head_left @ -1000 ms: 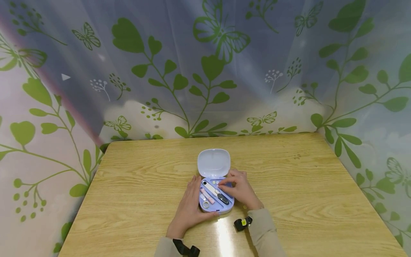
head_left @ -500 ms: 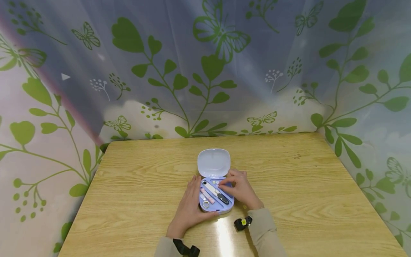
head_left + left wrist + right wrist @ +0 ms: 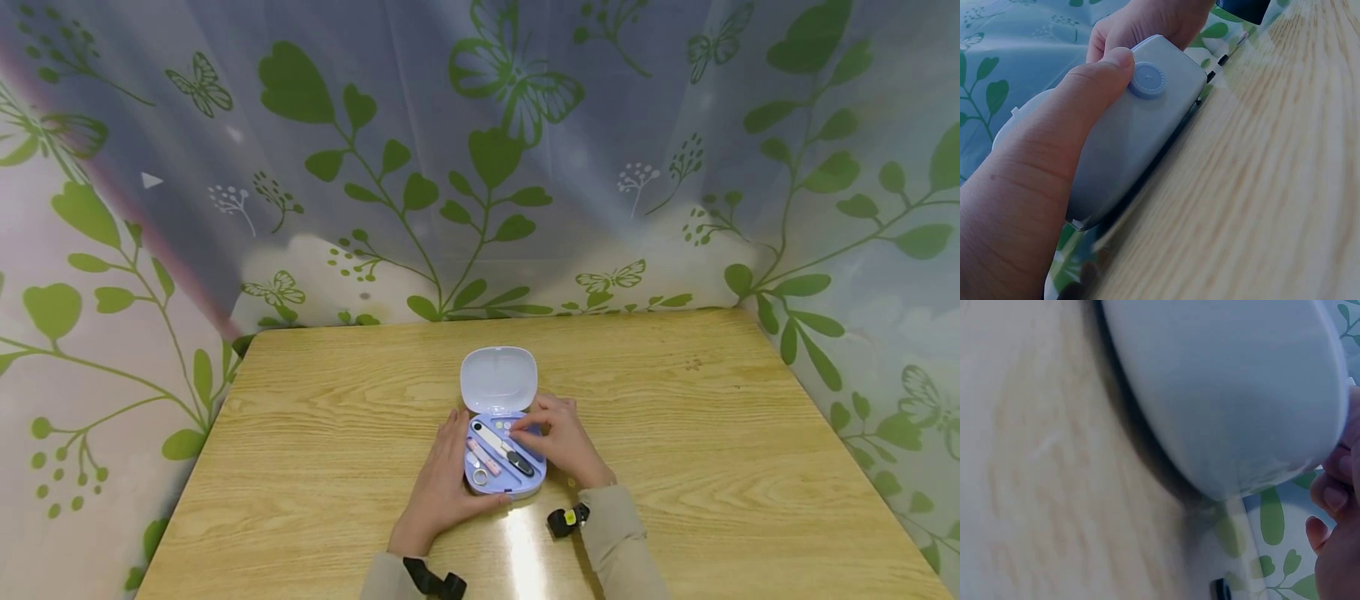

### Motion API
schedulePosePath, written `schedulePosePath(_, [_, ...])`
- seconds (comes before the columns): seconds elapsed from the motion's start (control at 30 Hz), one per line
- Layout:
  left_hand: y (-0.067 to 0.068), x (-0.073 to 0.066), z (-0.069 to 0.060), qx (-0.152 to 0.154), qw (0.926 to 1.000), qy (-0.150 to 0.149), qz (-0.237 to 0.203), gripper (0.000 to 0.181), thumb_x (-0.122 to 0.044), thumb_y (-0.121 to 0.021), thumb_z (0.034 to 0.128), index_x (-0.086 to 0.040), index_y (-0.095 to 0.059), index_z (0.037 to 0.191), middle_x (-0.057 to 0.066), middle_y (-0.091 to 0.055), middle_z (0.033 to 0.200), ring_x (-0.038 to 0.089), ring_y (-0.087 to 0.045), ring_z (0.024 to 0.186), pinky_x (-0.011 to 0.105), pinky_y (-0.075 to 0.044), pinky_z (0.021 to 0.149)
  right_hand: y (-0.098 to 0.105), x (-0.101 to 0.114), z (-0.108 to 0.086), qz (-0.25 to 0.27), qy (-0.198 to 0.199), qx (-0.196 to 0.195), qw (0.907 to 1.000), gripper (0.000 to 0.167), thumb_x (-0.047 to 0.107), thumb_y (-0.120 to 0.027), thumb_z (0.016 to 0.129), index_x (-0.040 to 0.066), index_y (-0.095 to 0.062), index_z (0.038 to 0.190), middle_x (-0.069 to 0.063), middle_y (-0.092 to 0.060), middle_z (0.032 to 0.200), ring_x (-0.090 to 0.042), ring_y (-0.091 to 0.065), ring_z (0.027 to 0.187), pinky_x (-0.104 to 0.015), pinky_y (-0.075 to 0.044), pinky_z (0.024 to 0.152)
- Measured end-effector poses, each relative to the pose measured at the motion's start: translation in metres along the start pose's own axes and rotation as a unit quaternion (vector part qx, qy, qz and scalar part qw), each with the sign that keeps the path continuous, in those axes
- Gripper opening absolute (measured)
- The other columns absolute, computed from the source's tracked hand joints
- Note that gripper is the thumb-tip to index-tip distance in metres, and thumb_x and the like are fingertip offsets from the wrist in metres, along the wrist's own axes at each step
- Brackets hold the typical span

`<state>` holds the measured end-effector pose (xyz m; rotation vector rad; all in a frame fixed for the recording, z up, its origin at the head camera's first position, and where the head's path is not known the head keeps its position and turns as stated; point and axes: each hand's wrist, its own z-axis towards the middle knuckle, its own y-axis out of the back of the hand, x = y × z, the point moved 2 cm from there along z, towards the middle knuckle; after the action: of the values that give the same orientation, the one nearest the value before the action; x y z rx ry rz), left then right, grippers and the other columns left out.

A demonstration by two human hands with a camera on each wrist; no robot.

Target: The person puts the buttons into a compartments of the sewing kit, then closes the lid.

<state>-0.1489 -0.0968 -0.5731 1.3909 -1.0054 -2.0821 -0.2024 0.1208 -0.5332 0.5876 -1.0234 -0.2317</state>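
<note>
A blue case lies on the table with its white lid standing up behind. In its compartments are a white-and-black tool, a pink-and-white stick, a metal ring-handled item and small round pieces. My left hand grips the case's left side, its thumb along the front; the left wrist view has this thumb beside a round button. Over the upper right compartment, my right hand pinches a small white piece, mostly hidden. The right wrist view has curled fingers beyond the case wall.
The wooden table reaches back to a curtain printed with green leaves. A black wrist camera sits by my right sleeve, and another by my left wrist.
</note>
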Motion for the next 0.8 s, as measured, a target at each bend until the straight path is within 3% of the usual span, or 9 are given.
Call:
schedulePosePath(0.1, [0.0,0.0,0.0,-0.005,1.0,-0.005,-0.001,0.136,-0.082,-0.068,0.0662,-0.008,-0.005,0.16,0.009,-0.013,0.166,0.023,-0.006,0.152,0.041,-0.014,0.124,0.003,0.001,0.0,0.002,0.002,-0.006,1.0,0.009,0.01,-0.086,0.077,0.016,-0.081,0.081,-0.006,-0.055,0.075,-0.011,-0.046,0.077,-0.063,-0.024,0.101])
schedulePosePath(0.2, [0.0,0.0,0.0,-0.007,0.9999,-0.01,-0.003,0.136,-0.082,-0.068,0.0661,-0.007,-0.005,0.16,0.01,-0.014,0.165,0.024,-0.007,0.152,0.042,-0.015,0.124,0.007,0.003,-0.001,-0.014,0.024,-0.016,0.9995,0.01,0.008,-0.086,0.076,0.016,-0.081,0.08,-0.002,-0.053,0.073,-0.011,-0.045,0.074,-0.046,-0.03,0.087])
schedulePosePath(0.27, [0.0,0.0,0.0,-0.006,0.9999,-0.009,-0.002,0.136,-0.082,-0.068,0.0662,-0.007,-0.005,0.16,0.01,-0.013,0.165,0.023,-0.006,0.152,0.042,-0.014,0.124,0.011,0.004,-0.002,-0.022,0.04,-0.024,0.9987,0.011,0.007,-0.086,0.075,0.015,-0.081,0.08,-0.001,-0.05,0.071,-0.011,-0.043,0.071,-0.038,-0.027,0.077])
schedulePosePath(0.33, [0.0,0.0,0.0,-0.003,1.0,-0.006,-0.001,0.136,-0.082,-0.068,0.0658,-0.007,-0.005,0.16,0.01,-0.013,0.165,0.023,-0.005,0.152,0.042,-0.013,0.124,0.015,0.004,-0.003,-0.026,0.044,-0.03,0.9982,0.011,0.007,-0.086,0.075,0.015,-0.081,0.08,0.001,-0.048,0.071,-0.01,-0.042,0.07,-0.033,-0.026,0.077])
schedulePosePath(0.63, [-0.001,0.002,0.0,-0.008,0.9999,-0.007,0.002,0.137,-0.083,-0.069,0.0649,-0.007,-0.007,0.16,0.01,-0.015,0.165,0.024,-0.007,0.152,0.042,-0.013,0.124,0.029,-0.007,-0.011,-0.022,0.037,-0.048,0.9979,0.014,0.003,-0.086,0.073,0.011,-0.081,0.083,-0.005,-0.043,0.068,-0.016,-0.039,0.067,-0.027,-0.028,0.07])
schedulePosePath(0.8, [-0.003,0.002,-0.001,-0.01,0.9999,-0.008,0.0,0.137,-0.082,-0.07,0.0647,-0.007,-0.007,0.16,0.011,-0.015,0.165,0.026,-0.009,0.152,0.044,-0.014,0.124,0.037,-0.012,-0.018,-0.016,0.023,-0.062,0.9977,0.014,0.002,-0.086,0.073,0.011,-0.081,0.084,0.002,-0.04,0.068,-0.011,-0.036,0.066,-0.025,-0.031,0.064])
